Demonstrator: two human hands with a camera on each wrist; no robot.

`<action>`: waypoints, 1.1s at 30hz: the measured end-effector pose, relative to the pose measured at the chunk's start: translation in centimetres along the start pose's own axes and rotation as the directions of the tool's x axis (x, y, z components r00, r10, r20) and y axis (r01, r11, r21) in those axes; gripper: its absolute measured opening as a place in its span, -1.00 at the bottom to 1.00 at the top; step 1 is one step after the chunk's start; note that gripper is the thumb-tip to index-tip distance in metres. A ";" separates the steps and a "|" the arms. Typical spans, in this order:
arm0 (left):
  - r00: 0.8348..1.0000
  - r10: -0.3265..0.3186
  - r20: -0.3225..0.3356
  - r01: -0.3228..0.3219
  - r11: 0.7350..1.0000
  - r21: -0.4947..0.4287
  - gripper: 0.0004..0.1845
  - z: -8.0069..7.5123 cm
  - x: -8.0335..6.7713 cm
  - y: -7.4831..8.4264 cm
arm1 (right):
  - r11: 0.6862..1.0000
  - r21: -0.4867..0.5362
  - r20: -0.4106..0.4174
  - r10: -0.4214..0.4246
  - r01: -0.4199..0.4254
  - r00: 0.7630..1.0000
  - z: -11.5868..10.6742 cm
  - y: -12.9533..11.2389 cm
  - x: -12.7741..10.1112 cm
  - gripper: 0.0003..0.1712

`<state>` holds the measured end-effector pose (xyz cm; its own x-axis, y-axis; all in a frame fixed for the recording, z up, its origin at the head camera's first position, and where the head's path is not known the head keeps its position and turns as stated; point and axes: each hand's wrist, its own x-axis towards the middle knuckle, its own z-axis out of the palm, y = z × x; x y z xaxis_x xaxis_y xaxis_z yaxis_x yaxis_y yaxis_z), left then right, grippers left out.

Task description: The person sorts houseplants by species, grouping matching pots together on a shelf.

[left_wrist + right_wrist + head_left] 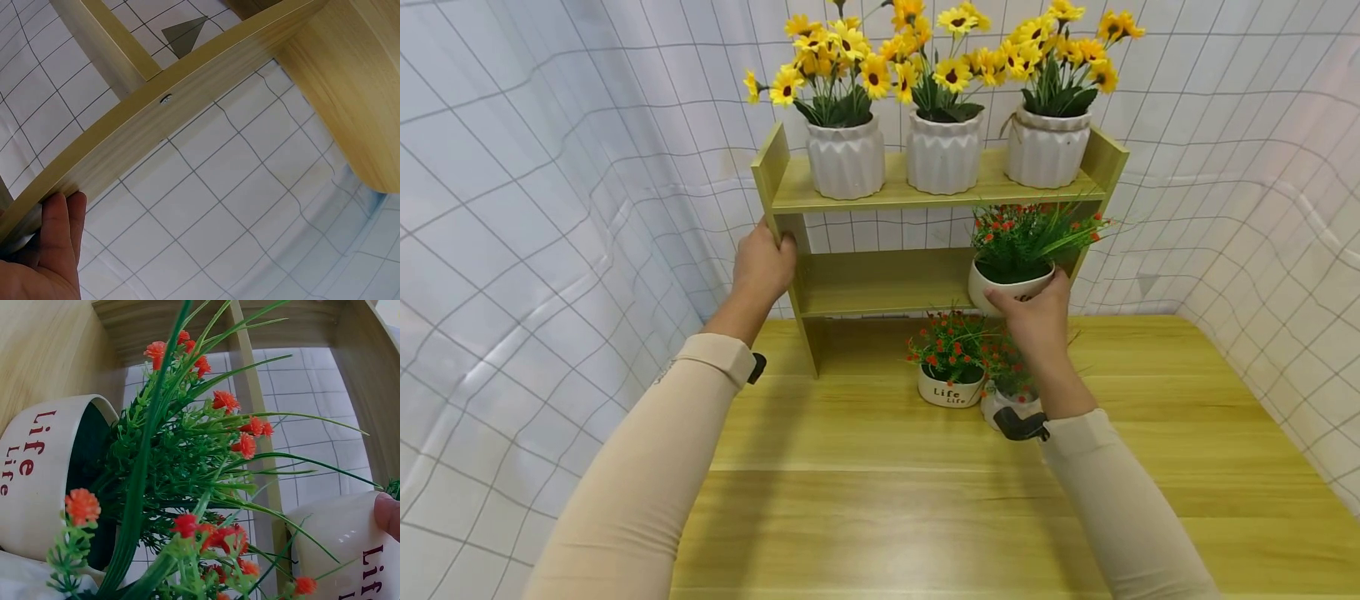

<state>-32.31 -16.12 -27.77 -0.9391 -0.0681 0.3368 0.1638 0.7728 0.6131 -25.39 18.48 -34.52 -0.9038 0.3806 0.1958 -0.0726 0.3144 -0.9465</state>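
Observation:
My left hand (763,267) grips the left side panel of a wooden shelf (880,283), thumb by the front edge. In the left wrist view, fingers (57,228) lie against the panel's outer face. My right hand (1037,321) holds a white flowerpot (988,287) of red flowers and long green blades at the right end of the middle board. Its thumb is across the pot's front, and "Life" lettering shows on the held pot (331,537) in the right wrist view. Below, a second "Life" flowerpot (951,392) stands on the table.
Another white pot (992,407) with red flowers stands on the table, partly hidden by my right wrist. Three ribbed white pots of yellow flowers, including the middle one (943,154), line the top board. Grid-patterned cloth (1247,217) hangs behind the wooden table (880,517).

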 end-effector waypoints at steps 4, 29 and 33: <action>1.000 -0.004 0.004 0.004 1.000 0.002 -0.59 -0.1 0.0 0.0 | 0.998 -0.050 0.000 0.032 -0.032 0.999 0.3 0.0 0.6 0.32; 1.000 -0.017 0.010 0.017 1.000 -0.004 -0.59 -0.1 -0.1 0.1 | 0.973 -0.201 0.060 0.124 -0.110 0.990 1.3 -0.8 4.3 0.33; 1.000 -0.019 0.006 0.020 1.000 -0.006 -0.60 -0.2 -0.2 0.2 | 0.978 -0.187 0.077 0.114 -0.098 0.991 0.7 -1.3 3.9 0.33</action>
<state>-32.06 -16.12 -27.59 -0.9440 -0.0792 0.3203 0.1471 0.7678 0.6235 -29.11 18.97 -32.69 -0.9360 0.3458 0.0665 0.0961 0.4325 -0.8965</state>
